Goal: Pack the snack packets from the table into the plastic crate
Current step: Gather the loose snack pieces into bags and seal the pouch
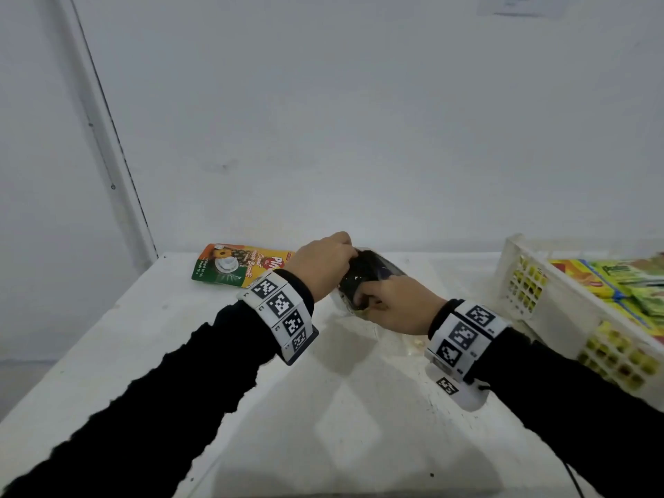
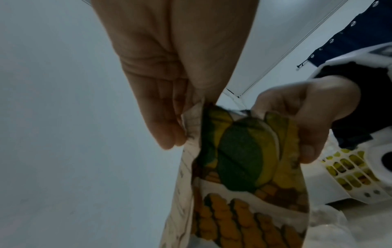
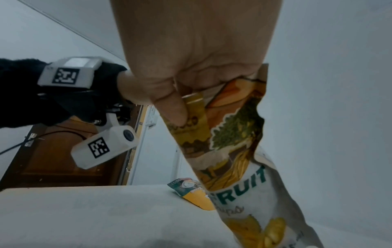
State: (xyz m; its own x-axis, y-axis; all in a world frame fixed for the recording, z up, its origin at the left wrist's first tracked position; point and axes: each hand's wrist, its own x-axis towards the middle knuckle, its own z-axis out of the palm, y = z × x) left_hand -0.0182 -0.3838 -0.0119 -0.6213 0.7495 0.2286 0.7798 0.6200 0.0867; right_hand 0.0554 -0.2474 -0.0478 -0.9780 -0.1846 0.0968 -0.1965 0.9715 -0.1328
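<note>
Both your hands pinch the top edge of the fruit chips packet (image 3: 235, 151) above the counter (image 1: 323, 407): left hand (image 1: 323, 262), right hand (image 1: 395, 307). It's a thin pinch, so the packet could slip before reaching the crate (image 1: 517, 260).

Black fuzzy sleeves (image 1: 151, 397); white wristbands (image 1: 278, 310) bearing black square markers.

The head camera looks forward and down over the white surface (image 1: 323, 407) toward the wall, both forearms reaching in. Each wrist camera sits tight under its palm, aimed along the fingers, very close. All three views share the chips packet (image 1: 363, 278) (image 2: 244, 167) (image 3: 233, 151); the left wrist view also catches the crate (image 2: 350, 169).
</note>
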